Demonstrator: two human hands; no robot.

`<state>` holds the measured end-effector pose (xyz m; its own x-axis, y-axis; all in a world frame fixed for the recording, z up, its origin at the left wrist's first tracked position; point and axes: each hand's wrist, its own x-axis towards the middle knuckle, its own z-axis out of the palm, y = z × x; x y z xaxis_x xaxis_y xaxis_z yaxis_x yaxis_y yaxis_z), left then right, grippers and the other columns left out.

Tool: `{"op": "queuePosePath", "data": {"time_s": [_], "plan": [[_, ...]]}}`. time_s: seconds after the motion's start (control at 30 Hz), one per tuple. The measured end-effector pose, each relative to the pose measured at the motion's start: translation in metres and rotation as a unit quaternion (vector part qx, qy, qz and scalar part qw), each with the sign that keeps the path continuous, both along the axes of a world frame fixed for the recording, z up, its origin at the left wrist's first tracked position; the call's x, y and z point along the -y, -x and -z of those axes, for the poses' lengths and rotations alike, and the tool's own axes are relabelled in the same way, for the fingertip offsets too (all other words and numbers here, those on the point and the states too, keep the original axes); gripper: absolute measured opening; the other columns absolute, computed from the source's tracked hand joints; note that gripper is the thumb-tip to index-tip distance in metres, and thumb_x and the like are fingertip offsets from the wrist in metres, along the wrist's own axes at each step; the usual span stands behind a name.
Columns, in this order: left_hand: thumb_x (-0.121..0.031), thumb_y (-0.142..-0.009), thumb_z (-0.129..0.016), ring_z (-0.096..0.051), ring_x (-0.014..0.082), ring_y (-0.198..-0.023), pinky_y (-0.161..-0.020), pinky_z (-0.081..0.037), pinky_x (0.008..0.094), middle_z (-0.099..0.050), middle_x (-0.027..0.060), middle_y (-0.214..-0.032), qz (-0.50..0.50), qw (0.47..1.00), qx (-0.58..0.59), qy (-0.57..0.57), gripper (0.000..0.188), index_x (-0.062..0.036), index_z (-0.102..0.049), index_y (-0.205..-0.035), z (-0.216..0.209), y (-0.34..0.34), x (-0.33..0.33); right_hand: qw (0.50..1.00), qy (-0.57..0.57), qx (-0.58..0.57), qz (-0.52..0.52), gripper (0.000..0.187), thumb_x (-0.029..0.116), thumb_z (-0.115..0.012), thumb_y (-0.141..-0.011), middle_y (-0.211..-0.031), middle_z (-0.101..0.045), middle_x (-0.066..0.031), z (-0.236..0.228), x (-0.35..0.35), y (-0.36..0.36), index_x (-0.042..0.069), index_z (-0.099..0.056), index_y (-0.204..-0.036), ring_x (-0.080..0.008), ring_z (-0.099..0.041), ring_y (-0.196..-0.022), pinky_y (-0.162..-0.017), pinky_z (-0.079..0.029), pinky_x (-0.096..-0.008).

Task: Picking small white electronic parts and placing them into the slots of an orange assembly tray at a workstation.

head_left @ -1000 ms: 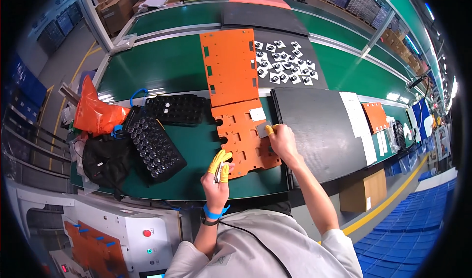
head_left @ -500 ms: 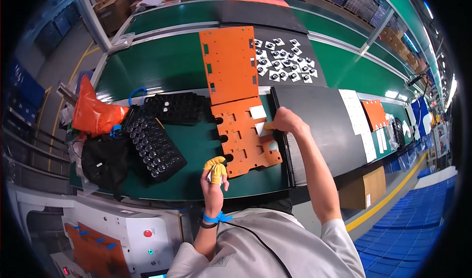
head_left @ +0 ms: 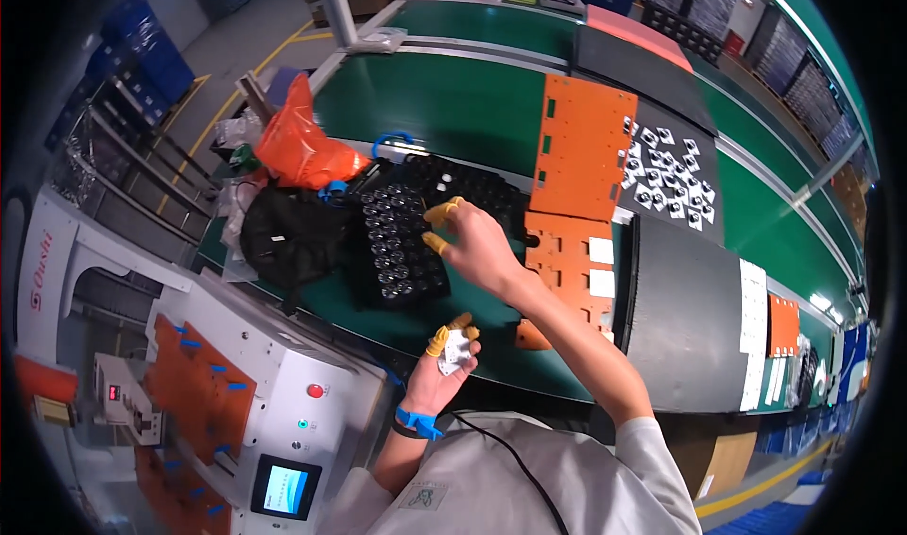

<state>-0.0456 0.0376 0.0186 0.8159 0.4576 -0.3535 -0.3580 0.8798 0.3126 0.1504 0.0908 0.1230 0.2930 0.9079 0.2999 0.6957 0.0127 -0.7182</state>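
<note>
My right hand hovers at the right side of a black tray filled with rows of clear, round, lens-like parts. Yellow covers sit on its thumb and finger, which are spread with nothing visible between them. Low in front of my body, my left hand grips several small white plates in yellow-covered fingers. To the right lies the cut-out lower half of an orange fixture, partly behind my right forearm. Two white square plates rest in it. The orange lid lies folded back beyond.
Behind the lens tray is another black tray. A black bag and an orange plastic bag lie left. White pieces with black parts cover a dark mat. A grey-white machine with a screen stands at lower left.
My right hand has left the plate on the orange fixture and moved left to the lens tray. That plate now lies flat below the first. The view has turned left.
</note>
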Motion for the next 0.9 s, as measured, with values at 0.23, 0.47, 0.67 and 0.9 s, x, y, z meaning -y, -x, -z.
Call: {"op": "queuePosePath", "data": {"time_s": [0.23, 0.47, 0.67, 0.9], "plan": [[-0.049, -0.104, -0.037, -0.046, 0.0077, -0.059, -0.05, -0.034, 0.0224, -0.065, 0.0033, -0.1, -0.006, 0.984, -0.097, -0.148, 0.054, -0.0045, -0.057, -0.127, -0.014, 0.019, 0.009, 0.984, 0.05, 0.172, 0.013, 0.03, 0.019, -0.072, -0.083, -0.103, -0.065, -0.0174, 0.015, -0.075, 0.004, 0.001, -0.068, -0.106, -0.034, -0.065, -0.096, -0.081, -0.054, -0.0433], [-0.034, -0.104, -0.046, -0.053, 0.0102, -0.083, -0.068, -0.043, 0.0264, -0.061, 0.0036, -0.115, 0.012, 0.983, -0.06, -0.174, 0.044, -0.0053, -0.05, -0.137, -0.027, 0.012, 0.009, 0.965, 0.066, 0.252, -0.011, 0.028, 0.028, -0.074, -0.079, -0.097, -0.067, -0.0149, 0.022, -0.109, -0.004, 0.002, -0.068, -0.09, -0.0327, -0.068, -0.088, -0.075, -0.056, -0.0437], [-0.038, -0.103, -0.049, -0.061, 0.0193, -0.103, -0.085, -0.053, 0.0316, -0.061, 0.0107, -0.124, 0.078, 0.993, 0.051, -0.074, 0.057, -0.0043, -0.039, -0.148, -0.008, 0.0, 0.002, 0.966, 0.055, 0.254, 0.019, 0.027, 0.024, -0.071, -0.074, -0.092, -0.067, -0.0186, 0.006, -0.103, -0.004, -0.001, -0.065, -0.083, -0.0336, -0.069, -0.082, -0.071, -0.057, -0.0449], [-0.045, -0.099, -0.053, -0.062, 0.0334, -0.116, -0.09, -0.058, 0.0359, -0.058, 0.0197, -0.131, 0.037, 0.992, 0.075, -0.094, 0.063, -0.0034, -0.04, -0.145, -0.002, -0.015, 0.003, 0.999, -0.027, 0.033, -0.001, 0.032, 0.024, -0.077, -0.074, -0.085, -0.065, -0.0136, -0.028, 0.013, 0.005, 0.001, -0.066, -0.094, -0.0289, -0.065, -0.073, -0.067, -0.053, -0.0384]]}}
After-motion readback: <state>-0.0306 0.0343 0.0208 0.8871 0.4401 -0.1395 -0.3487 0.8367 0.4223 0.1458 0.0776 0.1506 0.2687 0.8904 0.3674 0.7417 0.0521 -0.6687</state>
